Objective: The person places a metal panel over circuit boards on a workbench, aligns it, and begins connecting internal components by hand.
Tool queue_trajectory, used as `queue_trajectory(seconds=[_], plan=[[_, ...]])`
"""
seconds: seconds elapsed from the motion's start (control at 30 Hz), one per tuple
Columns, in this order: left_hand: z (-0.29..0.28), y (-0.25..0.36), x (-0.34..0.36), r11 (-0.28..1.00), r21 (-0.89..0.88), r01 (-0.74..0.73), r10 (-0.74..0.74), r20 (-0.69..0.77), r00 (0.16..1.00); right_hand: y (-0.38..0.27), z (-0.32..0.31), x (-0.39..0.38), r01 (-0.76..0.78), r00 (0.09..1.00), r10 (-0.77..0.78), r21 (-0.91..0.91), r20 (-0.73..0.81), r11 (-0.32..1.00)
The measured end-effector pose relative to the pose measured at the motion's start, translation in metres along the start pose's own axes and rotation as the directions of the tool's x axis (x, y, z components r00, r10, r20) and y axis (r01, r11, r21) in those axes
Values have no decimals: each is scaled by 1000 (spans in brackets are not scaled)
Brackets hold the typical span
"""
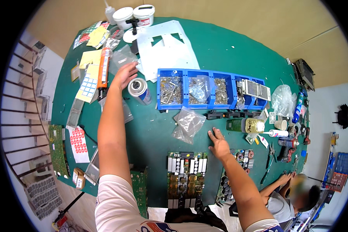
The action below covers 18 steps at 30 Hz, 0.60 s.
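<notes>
My left hand (pixel 126 75) reaches far forward with its fingers stretched out and nothing seen in it. Just beyond the fingertips lies a clear plastic bag (pixel 122 58), and a metal spray can (pixel 139 91) stands right beside the hand. My right hand (pixel 219 144) is low over the green table (pixel 150 131), fingers apart, holding nothing. To its left is another crumpled clear bag (pixel 188 125). Nearest me sits a populated circuit board (pixel 187 176), and a second board (pixel 236 170) lies partly under my right forearm.
Blue bins (pixel 158 89) of small hardware stand ahead. White sheets (pixel 168 48), an orange sealant tube (pixel 104 69) and white tubs (pixel 144 16) lie beyond. Bottles (pixel 254 125), pliers (pixel 270 154) and cans crowd the right, where another person (pixel 284 201) sits.
</notes>
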<state>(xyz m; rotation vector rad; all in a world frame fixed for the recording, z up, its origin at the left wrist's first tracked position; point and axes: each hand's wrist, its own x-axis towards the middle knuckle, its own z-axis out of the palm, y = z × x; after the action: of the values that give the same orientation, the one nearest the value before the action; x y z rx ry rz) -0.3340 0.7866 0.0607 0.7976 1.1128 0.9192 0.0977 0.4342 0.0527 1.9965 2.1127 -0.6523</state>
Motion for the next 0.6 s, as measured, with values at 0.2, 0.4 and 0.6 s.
queue_trajectory(seconds=[0.2,0.4,0.6], plan=[[14,-17,31,995,96,39,-38,-11,999,2,-2,-1,-3,1000,2,13,17,1000],[25,-8,42,956,292,34,-84,160,983,-1,-5,-1,-17,999,17,-11,31,1000],[43,-8,40,864,501,56,-6,-102,995,1,-3,-2,-15,999,17,-24,45,1000]])
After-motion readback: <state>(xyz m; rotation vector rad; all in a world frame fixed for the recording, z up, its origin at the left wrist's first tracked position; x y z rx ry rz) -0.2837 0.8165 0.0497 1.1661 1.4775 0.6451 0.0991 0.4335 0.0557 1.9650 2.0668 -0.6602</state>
